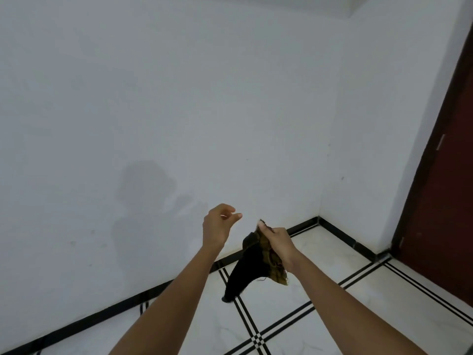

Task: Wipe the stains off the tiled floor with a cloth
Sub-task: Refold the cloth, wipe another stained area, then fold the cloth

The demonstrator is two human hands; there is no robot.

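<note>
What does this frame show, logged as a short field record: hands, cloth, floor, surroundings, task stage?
left hand: left hand raised, fingers loosely curled, holding nothing
right hand: right hand closed in a grip on the cloth
cloth: dark cloth with an olive frayed edge, hanging in the air, not touching the floor
floor: white tiled floor with black double-line borders; no stains discernible
surroundings: white wall; dark red door at right
task stage: wiping not yet begun

Door cropped by the right edge.
</note>
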